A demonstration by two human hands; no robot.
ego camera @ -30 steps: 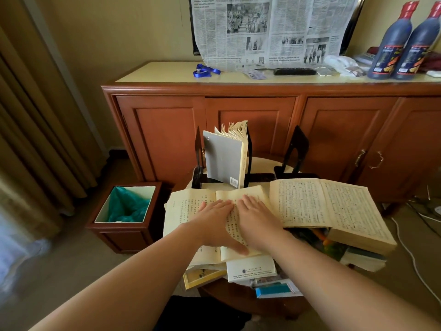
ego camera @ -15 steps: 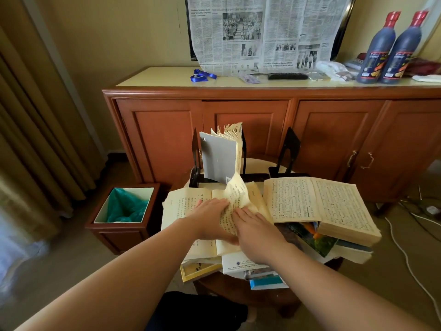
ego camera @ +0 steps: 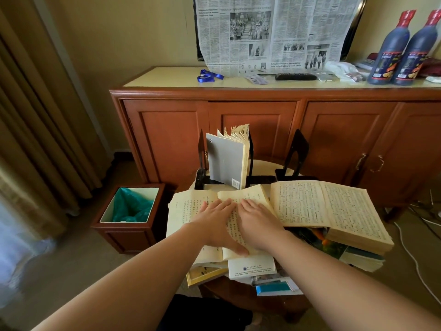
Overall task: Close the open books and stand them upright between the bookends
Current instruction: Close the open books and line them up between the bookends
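Both hands, left hand (ego camera: 216,219) and right hand (ego camera: 259,223), are pressing flat-fingered on the open book (ego camera: 191,206); folding one half squarely over is advisable.

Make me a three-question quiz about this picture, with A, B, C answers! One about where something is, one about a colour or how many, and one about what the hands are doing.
1. Where does the grey book stand?
A. Between the bookends
B. In the bin
C. On the cabinet

2. How many dark bottles stand on the cabinet?
A. One
B. Two
C. Four

3. What are the hands doing?
A. Lifting a closed book
B. Pressing flat on an open book
C. Holding a bottle

Answers: 1 A, black bookends flank it. 2 B, two stand side by side at the right. 3 B, the left hand and right hand lie flat on the open book.
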